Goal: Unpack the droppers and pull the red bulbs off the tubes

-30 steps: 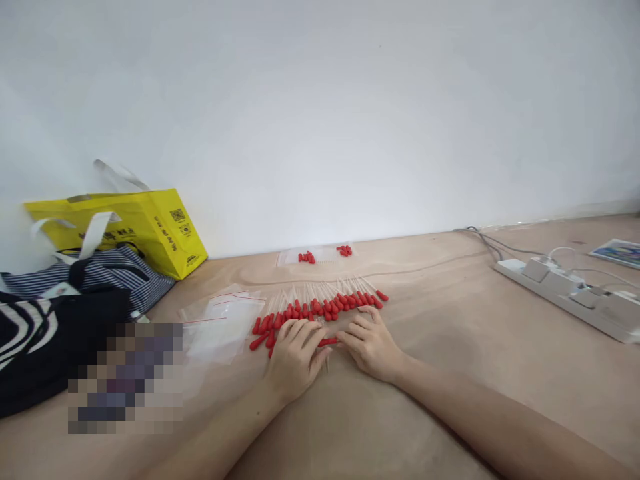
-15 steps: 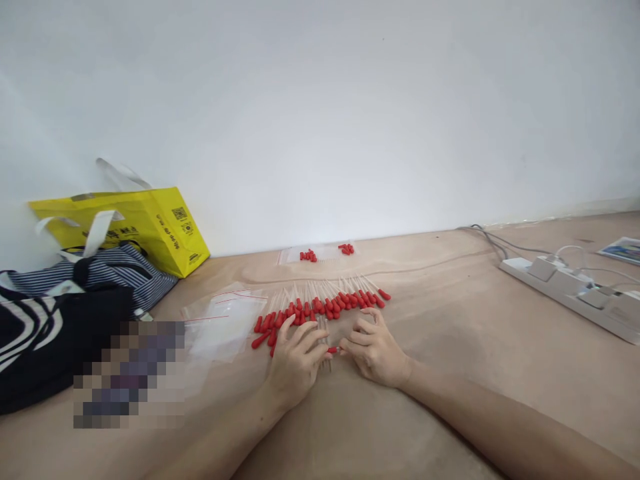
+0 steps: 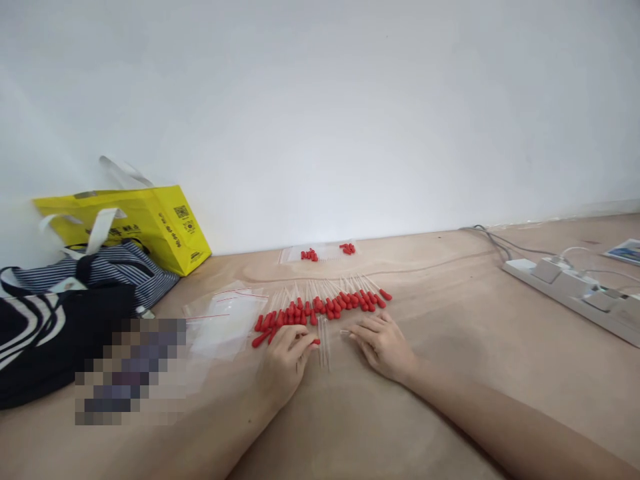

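My left hand [image 3: 287,357] is closed in a pinch on a red rubber bulb [image 3: 317,342], whose end pokes out past the fingertips. To its right, my right hand [image 3: 383,343] pinches a thin clear tube [image 3: 345,332]; a short tip points left and the rest is hidden by the fingers. Several loose clear tubes [image 3: 324,353] lie side by side on the table between the hands. Just beyond, a row of droppers [image 3: 340,303] with red bulbs lies with the bulbs toward me and the clear stems pointing away.
Clear zip bags [image 3: 220,333] lie left of the droppers. Against the wall, another clear bag [image 3: 327,253] holds red-bulbed pieces. A yellow bag [image 3: 185,230], a striped cloth [image 3: 120,267] and a black item [image 3: 95,320] stand left. A power strip [image 3: 575,293] with cables lies right.
The hands have moved apart. Earlier the red bulb sat between both hands' fingertips; now it is in my left hand only, and a clear tube tip shows in my right.
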`<action>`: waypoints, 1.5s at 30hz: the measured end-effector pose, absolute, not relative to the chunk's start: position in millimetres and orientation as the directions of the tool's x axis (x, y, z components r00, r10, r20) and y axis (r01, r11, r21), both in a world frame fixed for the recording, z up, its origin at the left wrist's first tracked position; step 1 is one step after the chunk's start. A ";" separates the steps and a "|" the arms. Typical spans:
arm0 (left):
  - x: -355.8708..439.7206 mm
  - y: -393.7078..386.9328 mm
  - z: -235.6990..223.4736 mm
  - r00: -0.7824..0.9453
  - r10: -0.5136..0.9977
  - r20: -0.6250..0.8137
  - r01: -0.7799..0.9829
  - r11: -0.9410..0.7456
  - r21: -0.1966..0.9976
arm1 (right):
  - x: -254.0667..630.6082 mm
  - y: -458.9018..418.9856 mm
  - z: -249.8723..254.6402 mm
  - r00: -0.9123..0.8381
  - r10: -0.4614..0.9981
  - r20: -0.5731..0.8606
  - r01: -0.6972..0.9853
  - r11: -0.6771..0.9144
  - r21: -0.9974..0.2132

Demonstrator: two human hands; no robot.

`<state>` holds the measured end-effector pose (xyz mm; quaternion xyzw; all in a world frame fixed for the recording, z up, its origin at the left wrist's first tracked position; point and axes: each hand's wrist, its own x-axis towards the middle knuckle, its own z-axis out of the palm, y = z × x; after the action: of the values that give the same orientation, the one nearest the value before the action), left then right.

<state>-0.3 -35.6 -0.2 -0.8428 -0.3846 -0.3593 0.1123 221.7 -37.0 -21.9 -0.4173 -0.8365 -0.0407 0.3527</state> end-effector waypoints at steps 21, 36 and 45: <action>-37.7 -27.5 23.2 0.157 0.967 0.200 0.772 -0.247 0.586 | 184.4 -49.0 -13.5 -0.458 0.776 0.433 0.550 0.630 -0.548; -81.8 5.3 21.3 0.053 0.938 0.343 0.971 -0.128 0.200 | 196.1 -45.9 -17.0 -0.463 0.713 0.527 0.553 0.697 -0.456; -70.3 7.4 25.5 -0.038 0.974 0.222 0.998 0.026 0.056 | 196.9 -44.9 -19.3 -0.438 0.722 0.536 0.568 0.684 -0.457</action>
<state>-70.3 7.4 25.5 -0.6907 -0.7138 -0.0983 0.0607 196.9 -44.9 -19.3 -0.3831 -0.8415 0.1048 0.3662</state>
